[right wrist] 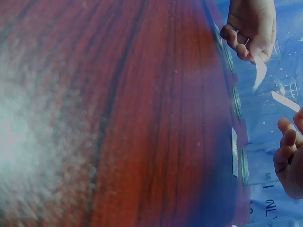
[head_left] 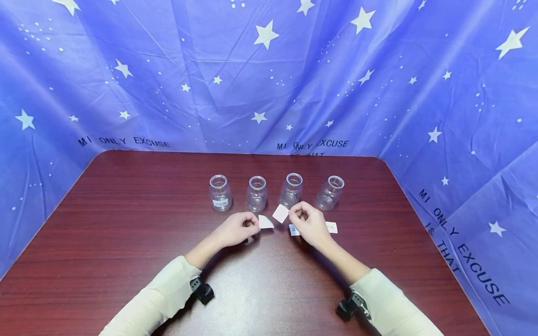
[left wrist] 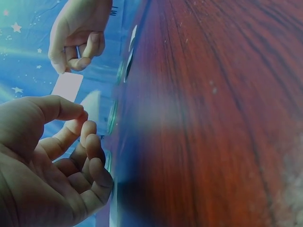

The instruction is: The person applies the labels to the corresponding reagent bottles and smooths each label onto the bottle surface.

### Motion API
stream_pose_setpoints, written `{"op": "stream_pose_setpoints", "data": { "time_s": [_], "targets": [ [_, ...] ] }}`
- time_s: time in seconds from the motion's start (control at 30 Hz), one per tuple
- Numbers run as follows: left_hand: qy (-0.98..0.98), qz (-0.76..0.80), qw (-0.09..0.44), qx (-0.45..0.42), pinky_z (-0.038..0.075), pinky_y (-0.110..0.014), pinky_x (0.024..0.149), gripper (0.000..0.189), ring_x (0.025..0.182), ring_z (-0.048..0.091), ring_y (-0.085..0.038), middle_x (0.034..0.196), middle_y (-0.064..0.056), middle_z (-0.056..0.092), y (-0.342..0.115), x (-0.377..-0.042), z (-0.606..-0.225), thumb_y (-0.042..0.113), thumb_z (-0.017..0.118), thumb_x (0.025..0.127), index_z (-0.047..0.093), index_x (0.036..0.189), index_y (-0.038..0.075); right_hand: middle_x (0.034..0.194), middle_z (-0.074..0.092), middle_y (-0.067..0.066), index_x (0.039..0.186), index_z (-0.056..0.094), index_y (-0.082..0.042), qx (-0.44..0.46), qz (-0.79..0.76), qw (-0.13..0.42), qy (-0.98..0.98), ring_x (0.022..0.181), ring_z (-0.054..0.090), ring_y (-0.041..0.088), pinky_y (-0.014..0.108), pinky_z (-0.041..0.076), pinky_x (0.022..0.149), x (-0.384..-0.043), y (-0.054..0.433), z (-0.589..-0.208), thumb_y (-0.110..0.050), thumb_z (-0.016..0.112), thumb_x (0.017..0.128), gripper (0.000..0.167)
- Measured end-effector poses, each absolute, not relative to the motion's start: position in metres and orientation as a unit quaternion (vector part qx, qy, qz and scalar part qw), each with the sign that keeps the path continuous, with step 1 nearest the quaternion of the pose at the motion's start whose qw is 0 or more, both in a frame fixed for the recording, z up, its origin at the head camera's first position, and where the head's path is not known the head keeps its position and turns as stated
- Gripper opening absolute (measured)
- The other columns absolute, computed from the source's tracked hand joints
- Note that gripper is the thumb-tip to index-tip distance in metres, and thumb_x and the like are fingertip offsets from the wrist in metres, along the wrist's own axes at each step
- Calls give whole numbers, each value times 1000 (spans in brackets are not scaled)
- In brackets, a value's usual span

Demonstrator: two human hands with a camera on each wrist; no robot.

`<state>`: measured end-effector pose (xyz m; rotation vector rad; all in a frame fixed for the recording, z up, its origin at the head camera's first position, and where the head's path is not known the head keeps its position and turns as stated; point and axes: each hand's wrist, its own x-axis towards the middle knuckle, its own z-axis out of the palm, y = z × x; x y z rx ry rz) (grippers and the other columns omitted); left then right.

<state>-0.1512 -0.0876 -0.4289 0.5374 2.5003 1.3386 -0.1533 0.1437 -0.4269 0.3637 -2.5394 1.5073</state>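
Observation:
Four small glass jars stand in a row on the dark red table (head_left: pixel 126 224); the leftmost jar (head_left: pixel 220 193) bears a white label. In front of them my left hand (head_left: pixel 253 225) pinches a curved white paper slip (head_left: pixel 265 222) just above the table. My right hand (head_left: pixel 293 213) pinches a square white label (head_left: pixel 280 213) in the air, close to the third jar (head_left: pixel 291 191). The left wrist view shows my left hand (left wrist: pixel 81 118) with curled fingers and the right hand's label (left wrist: pixel 67 86) beyond it. In the right wrist view the left hand's slip (right wrist: pixel 259 73) hangs from its fingers.
Two more white labels lie flat by my right hand, one under it (head_left: pixel 294 230) and one to its right (head_left: pixel 332 227). The second jar (head_left: pixel 257 194) and fourth jar (head_left: pixel 329 193) are unlabelled. Blue star-printed cloth (head_left: pixel 269 84) walls in the table's back and sides.

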Motion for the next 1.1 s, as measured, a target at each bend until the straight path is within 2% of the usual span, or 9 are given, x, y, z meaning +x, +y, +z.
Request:
{"op": "stream_pose_setpoints", "data": {
  "time_s": [0.4,1.1],
  "targets": [
    [873,428,155,173,44,-21,56,4,53,50,-5,64,5,55,-84,-150,-430,13,59,82,61,80,9,63,55,-1,79,63,-11,114,493,80,-859,48,39,2,18,31,45,-151,142,-428,-9,61,83,5],
    [918,341,118,167,40,-21,58,6,56,48,-4,59,9,55,-80,-149,-427,15,63,78,61,72,14,62,55,-1,79,63,-11,116,495,66,-859,47,38,2,19,31,43,-149,138,-429,-9,60,83,6]
  ]
}}
